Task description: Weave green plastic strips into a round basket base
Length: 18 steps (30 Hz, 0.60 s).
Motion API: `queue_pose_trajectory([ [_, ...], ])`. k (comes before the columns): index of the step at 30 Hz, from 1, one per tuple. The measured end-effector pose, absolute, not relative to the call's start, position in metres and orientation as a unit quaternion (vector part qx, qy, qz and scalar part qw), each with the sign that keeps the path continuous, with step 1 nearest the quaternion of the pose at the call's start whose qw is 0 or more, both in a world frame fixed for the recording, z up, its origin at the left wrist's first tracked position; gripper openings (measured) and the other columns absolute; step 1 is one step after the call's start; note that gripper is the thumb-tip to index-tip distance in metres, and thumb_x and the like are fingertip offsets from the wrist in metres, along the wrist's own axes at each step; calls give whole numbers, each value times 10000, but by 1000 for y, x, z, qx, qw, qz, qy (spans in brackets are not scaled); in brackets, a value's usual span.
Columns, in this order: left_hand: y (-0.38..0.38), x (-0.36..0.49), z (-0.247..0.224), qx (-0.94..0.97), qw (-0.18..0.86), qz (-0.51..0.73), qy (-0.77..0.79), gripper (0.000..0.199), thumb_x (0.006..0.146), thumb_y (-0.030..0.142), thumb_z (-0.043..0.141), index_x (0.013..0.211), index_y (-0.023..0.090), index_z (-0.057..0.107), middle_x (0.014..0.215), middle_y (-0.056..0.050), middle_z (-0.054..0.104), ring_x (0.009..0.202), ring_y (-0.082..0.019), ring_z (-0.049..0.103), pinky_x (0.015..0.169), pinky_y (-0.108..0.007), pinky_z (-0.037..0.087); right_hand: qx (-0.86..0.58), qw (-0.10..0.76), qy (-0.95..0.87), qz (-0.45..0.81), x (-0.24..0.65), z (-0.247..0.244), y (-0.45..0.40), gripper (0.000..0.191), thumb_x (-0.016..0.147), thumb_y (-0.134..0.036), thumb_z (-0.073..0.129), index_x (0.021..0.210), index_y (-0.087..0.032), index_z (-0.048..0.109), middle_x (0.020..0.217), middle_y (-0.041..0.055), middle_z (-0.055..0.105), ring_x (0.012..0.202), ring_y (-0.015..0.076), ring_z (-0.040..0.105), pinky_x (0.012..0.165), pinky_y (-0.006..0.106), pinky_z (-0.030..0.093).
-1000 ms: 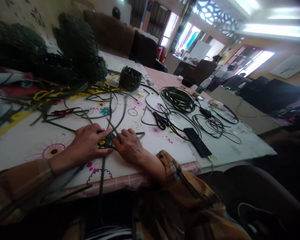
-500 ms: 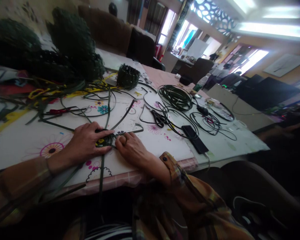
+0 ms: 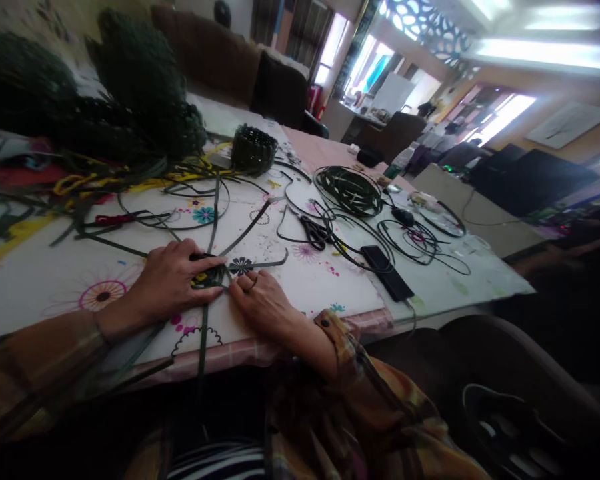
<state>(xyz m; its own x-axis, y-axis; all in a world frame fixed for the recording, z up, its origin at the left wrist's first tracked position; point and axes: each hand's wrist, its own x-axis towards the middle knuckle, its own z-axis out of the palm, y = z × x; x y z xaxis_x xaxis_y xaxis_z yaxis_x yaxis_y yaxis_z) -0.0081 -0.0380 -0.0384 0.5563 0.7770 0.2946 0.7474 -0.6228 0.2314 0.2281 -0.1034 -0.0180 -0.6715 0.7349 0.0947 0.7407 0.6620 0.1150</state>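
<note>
A small round weave of dark green strips (image 3: pixel 211 275), with yellow bits at its middle, lies flat on the flowered table cover (image 3: pixel 265 320). Long strips fan out from it in several directions. My left hand (image 3: pixel 177 277) rests on its left side, thumb and forefinger spread around the weave and pressing it down. Just right of the weave is my right hand (image 3: pixel 260 300), its fingers curled together at the weave's edge on a green strip. The fingertips of that hand are partly hidden.
Black scissors (image 3: pixel 314 232), a coil of green strip (image 3: pixel 347 191) and a dark phone (image 3: pixel 387 273) lie to the right. Behind stands a small woven basket (image 3: pixel 254 150). Large dark green bundles (image 3: pixel 140 87) fill the back left, near red-handled pliers (image 3: pixel 113 219).
My right hand has moved slightly down and away from the weave's upper edge, uncovering more of the strip that points right. My left hand stays on the weave.
</note>
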Motion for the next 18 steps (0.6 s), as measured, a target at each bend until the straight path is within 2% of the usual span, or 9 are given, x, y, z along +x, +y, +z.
queue_pose_trajectory([
  [6,-37,-11,-40,892,38,185,411,625,941,600,738,1526,381,713,1271,-140,636,1128,-372,599,1009,-538,489,-424,-29,-905,-27,226,-9,-108,289,1112,-72,419,1223,-91,685,1086,169,774,968,269,719,821,416,562],
  [10,-37,-13,-41,911,35,191,365,467,1020,569,654,1432,392,786,1410,-151,630,1193,-385,588,1031,-561,488,-408,-19,-912,-33,227,-9,-110,293,1128,-103,407,1241,-83,677,1090,178,767,988,276,724,827,422,569],
  [14,-35,-16,-45,915,48,214,339,424,1049,571,626,1401,414,803,1535,-132,614,1240,-378,588,1073,-577,474,-428,-15,-903,-30,227,-13,-111,287,1096,-75,451,1284,-73,668,1096,163,776,968,267,727,812,407,572],
  [18,-32,-18,-49,920,68,228,312,375,1072,574,601,1342,448,829,1515,-94,656,1211,-354,598,1094,-571,451,-468,-9,-883,-23,226,-17,-114,317,1061,-76,528,1354,-86,648,1108,130,781,953,258,735,801,388,566],
])
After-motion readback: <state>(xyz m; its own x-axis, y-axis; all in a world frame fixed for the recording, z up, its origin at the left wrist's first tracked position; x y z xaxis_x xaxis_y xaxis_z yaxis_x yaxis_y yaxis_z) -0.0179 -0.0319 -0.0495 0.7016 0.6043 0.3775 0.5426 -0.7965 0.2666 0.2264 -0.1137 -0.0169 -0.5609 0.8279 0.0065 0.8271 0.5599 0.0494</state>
